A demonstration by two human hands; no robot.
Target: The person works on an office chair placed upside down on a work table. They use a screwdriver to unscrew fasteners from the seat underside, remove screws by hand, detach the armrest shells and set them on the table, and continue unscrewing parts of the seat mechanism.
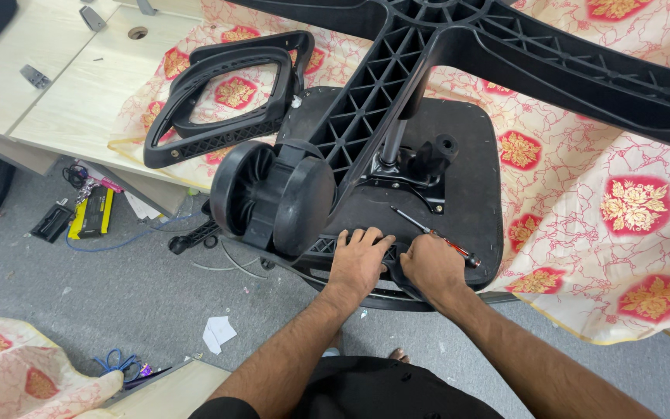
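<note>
An upturned black office chair lies on the cloth-covered table, its seat underside (467, 155) facing up. The star base (505, 46) with a twin caster wheel (273, 194) reaches toward me. My left hand (358, 260) lies flat, fingers spread, on the near edge of the seat. My right hand (432, 264) is closed on a screwdriver (428, 230) with a red and black handle, its shaft pointing up-left toward the metal mounting plate (409, 172). Two black armrest loops (226, 93) lie on the table to the left.
A floral red and cream cloth (630, 202) covers the table. Bare wooden tabletop (79, 85) shows at the upper left with small metal parts. On the grey floor lie a yellow and black tool (91, 213), cables, paper scraps (217, 332) and a second cloth (9, 365).
</note>
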